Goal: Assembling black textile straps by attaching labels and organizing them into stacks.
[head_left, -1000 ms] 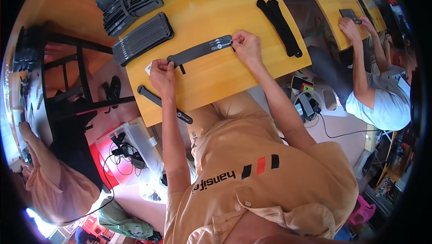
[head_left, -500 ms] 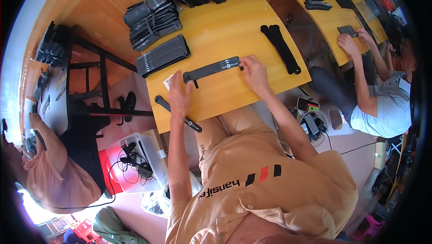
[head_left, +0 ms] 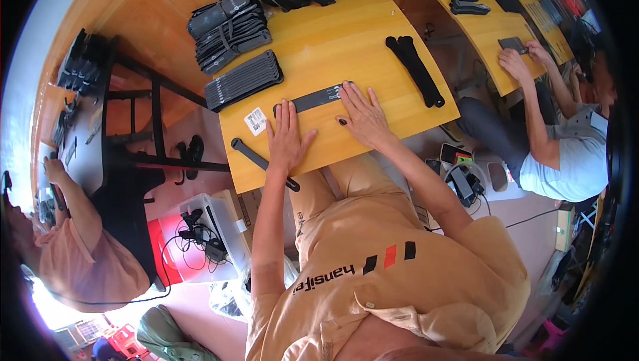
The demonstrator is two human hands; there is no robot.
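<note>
Grip unclamped: your left hand [head_left: 287, 140] and right hand [head_left: 365, 121] lay palm-down, fingers extended, over strap [head_left: 316, 98] ends, upper centre of frame; even pressure seemed best.

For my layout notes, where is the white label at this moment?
In the head view, the white label lies on the table's left side, beside the left hand, below the nearer stack.
</note>
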